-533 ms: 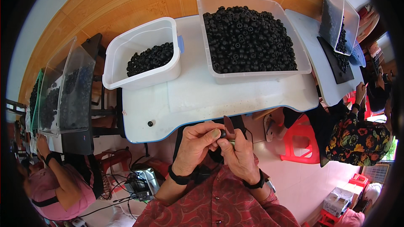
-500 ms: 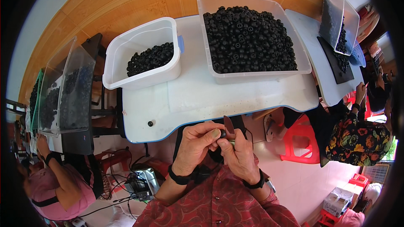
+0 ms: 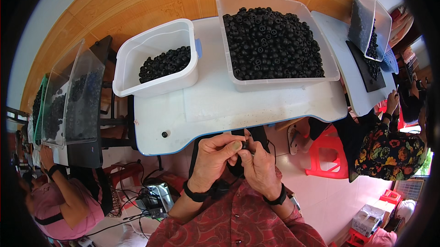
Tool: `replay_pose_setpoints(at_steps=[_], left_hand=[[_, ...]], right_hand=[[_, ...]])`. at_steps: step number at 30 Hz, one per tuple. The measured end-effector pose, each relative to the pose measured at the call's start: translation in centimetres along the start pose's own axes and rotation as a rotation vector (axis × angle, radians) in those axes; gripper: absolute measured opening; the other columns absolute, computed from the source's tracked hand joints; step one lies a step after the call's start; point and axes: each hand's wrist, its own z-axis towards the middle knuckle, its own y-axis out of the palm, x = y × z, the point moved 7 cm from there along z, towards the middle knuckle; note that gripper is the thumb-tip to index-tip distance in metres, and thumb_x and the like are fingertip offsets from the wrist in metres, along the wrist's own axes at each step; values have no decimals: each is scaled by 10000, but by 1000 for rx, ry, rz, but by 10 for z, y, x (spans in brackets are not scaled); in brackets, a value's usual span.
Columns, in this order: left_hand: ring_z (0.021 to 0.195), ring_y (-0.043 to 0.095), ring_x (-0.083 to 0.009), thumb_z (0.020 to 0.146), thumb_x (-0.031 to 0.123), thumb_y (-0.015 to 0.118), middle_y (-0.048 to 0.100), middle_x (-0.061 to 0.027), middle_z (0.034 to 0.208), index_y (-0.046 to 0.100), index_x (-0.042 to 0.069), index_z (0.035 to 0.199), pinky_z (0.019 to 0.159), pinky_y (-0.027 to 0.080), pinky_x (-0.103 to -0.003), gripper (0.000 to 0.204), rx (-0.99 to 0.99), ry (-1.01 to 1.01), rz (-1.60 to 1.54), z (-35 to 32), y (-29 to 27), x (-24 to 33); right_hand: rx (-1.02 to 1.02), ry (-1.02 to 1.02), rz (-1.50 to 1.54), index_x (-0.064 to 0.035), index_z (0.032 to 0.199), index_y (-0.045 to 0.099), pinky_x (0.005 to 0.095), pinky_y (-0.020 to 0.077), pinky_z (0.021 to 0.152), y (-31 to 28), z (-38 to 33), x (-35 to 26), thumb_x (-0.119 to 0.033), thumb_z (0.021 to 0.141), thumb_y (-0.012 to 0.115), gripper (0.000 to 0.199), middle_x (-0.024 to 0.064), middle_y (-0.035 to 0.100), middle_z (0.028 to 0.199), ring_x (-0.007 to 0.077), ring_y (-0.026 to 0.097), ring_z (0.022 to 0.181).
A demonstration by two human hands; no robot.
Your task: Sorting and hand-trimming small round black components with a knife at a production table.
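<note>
Just off the table's front edge, my two hands meet over my lap. Between the fingertips of my left hand point(image 3: 214, 157) is a small black round part point(image 3: 244, 145), pinched by thumb and forefinger. My right hand point(image 3: 261, 164) is closed round a small knife point(image 3: 248, 134); its blade points up past my fingers, and its handle is hidden in my grip. The blade lies against or very close to the black part. A single loose black part point(image 3: 165, 134) sits on the white table point(image 3: 220, 105), to the left of my hands.
A large translucent bin point(image 3: 284, 81) heaped with black parts stands at the table's back. Left of it is a smaller white tub point(image 3: 156, 92) holding fewer parts. A person in pink point(image 3: 68, 205) works on the left, another in a floral top point(image 3: 389, 150) on the right, near a red stool point(image 3: 327, 155).
The knife blade has turned in my right hand and now shows narrower, lower beside the black part. My left hand has barely moved.
</note>
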Motion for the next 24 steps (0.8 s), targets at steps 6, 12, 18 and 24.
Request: replay_pose_setpoints(at_steps=[6, 12, 18, 24], left_hand=[[576, 546, -78, 884, 88, 651, 664, -92, 845, 677, -40, 1012, 489, 438, -188, 183, 49, 30, -29, -2, -2, -3], [591, 554, -81, 893, 86, 638, 677, -123, 928, 679, -40, 1003, 493, 458, -198, 173, 81, 42, -76, -3, -2, -4], [603, 549, -74, 901, 95, 629, 676, -99, 885, 678, -33, 1017, 511, 457, -199, 179, 147, 40, -95, -6, -5, -9], [622, 532, -63, 921, 133, 617, 635, -34, 771, 662, -39, 1070, 556, 459, -197, 232, 189, 37, -91, -6, -2, -14]], right_hand=[[70, -128, -86, 13, 856, 491, 336, 476, 452, -2, 2, -7, -176, 955, 555, 222, 144, 582, 656, 287, 625, 547], [76, -167, -111, 12, 826, 486, 355, 459, 431, -2, 3, -11, -140, 946, 560, 208, 146, 558, 665, 294, 608, 532], [57, -135, -107, 6, 777, 464, 356, 456, 433, 3, 4, -7, -123, 938, 568, 231, 150, 553, 658, 299, 594, 527], [28, -76, -24, 8, 782, 471, 328, 490, 461, 9, 3, -1, -115, 940, 566, 222, 133, 600, 673, 260, 634, 567]])
